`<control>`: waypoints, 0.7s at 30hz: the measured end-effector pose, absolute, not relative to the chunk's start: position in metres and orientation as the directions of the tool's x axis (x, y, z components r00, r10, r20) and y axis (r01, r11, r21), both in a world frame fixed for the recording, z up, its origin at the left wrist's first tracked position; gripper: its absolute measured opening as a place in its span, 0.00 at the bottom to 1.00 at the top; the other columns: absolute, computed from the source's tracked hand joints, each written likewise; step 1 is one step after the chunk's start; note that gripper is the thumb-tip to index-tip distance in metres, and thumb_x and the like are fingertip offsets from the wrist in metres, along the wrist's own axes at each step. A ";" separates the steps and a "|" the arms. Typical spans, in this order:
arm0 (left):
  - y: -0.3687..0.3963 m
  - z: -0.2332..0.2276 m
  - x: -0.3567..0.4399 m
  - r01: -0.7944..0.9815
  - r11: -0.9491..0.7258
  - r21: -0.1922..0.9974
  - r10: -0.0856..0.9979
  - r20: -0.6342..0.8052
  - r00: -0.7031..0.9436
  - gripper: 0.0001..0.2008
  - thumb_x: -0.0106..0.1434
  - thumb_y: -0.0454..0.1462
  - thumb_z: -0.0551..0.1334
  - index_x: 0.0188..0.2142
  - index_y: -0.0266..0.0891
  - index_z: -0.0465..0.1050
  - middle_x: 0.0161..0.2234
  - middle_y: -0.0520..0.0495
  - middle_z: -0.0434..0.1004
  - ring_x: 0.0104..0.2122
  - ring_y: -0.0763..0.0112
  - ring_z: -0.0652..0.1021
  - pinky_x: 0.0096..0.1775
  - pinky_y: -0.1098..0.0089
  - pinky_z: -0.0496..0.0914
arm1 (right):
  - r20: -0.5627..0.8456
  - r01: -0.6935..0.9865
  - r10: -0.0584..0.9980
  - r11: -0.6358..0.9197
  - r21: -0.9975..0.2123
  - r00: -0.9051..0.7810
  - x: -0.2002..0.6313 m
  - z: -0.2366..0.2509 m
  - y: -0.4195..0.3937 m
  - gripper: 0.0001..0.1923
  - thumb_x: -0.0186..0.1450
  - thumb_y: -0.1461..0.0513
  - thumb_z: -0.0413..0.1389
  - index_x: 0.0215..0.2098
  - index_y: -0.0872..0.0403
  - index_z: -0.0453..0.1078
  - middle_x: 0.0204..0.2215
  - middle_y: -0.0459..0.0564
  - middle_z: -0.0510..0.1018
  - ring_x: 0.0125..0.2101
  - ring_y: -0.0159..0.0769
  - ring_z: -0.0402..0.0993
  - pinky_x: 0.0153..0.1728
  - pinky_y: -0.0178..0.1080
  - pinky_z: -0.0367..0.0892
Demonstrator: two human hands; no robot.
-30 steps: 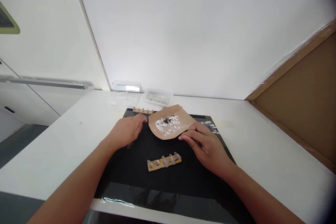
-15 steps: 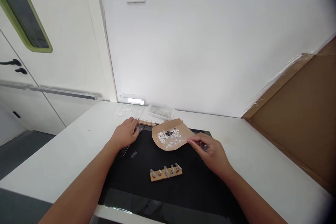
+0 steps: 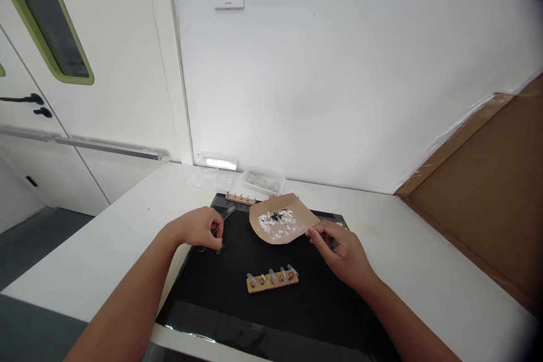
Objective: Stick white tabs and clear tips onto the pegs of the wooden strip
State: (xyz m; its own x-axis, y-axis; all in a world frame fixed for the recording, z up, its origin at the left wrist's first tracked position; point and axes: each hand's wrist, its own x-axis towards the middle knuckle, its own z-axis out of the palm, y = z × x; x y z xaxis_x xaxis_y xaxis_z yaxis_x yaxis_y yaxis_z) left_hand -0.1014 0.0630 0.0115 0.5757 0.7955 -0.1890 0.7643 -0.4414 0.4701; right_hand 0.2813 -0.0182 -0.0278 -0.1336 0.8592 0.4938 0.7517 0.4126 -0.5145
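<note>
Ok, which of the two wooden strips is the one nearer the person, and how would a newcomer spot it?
Start at the black mat covering the white table. In front of the brown paper sheet heaped with small white bits, between the left hand and right hand, lies the short light-wood strip. Unlike the bare-pegged strip at the mat's far edge, its pegs carry clear caps.

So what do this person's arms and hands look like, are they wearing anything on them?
Nothing is worn that shows. The left hand and the right hand are bare, with no gloves, and no rings can be made out. Both forearms are bare too, right down to the bottom edge of the picture: no sleeves, no watch, no wristband. The fingernails look short and plain.
</note>
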 end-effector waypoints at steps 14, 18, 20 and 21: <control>0.054 0.013 -0.088 0.711 -0.497 0.499 0.749 -0.168 0.641 0.05 0.61 0.41 0.72 0.32 0.43 0.85 0.32 0.50 0.77 0.30 0.68 0.77 0.32 0.70 0.67 | 0.528 0.712 0.798 0.549 -0.438 -0.291 0.275 -0.021 -0.032 0.09 0.76 0.59 0.56 0.36 0.50 0.73 0.29 0.45 0.77 0.30 0.36 0.72 0.32 0.39 0.65; 0.041 0.015 -0.064 0.451 -0.662 0.598 0.634 0.128 0.762 0.06 0.70 0.42 0.69 0.41 0.45 0.85 0.39 0.49 0.79 0.36 0.70 0.79 0.36 0.71 0.71 | 0.513 0.641 0.804 0.570 -0.515 -0.303 0.262 -0.018 -0.038 0.08 0.75 0.60 0.58 0.37 0.49 0.74 0.31 0.46 0.79 0.31 0.35 0.74 0.31 0.38 0.67; 0.032 0.013 -0.051 0.300 -0.760 0.577 0.539 0.300 0.787 0.07 0.73 0.40 0.66 0.43 0.42 0.83 0.40 0.48 0.80 0.37 0.71 0.80 0.39 0.72 0.72 | 0.483 0.585 0.823 0.558 -0.589 -0.299 0.252 -0.017 -0.043 0.05 0.75 0.59 0.59 0.40 0.48 0.76 0.33 0.46 0.80 0.30 0.34 0.75 0.30 0.37 0.68; 0.028 0.012 -0.044 0.262 -0.805 0.533 0.490 0.348 0.799 0.07 0.74 0.40 0.65 0.44 0.42 0.83 0.40 0.48 0.80 0.37 0.72 0.80 0.38 0.72 0.72 | 0.465 0.549 0.837 0.542 -0.636 -0.288 0.247 -0.017 -0.046 0.04 0.74 0.59 0.60 0.41 0.48 0.77 0.33 0.46 0.80 0.29 0.33 0.75 0.29 0.36 0.69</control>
State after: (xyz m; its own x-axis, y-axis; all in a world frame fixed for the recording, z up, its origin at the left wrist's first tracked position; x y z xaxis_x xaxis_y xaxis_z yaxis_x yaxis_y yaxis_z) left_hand -0.0442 0.0279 0.0118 0.7994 0.4899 0.3477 0.2615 -0.8049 0.5327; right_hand 0.2471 -0.0455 -0.0174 -0.2883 0.8370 0.4651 0.5487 0.5425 -0.6362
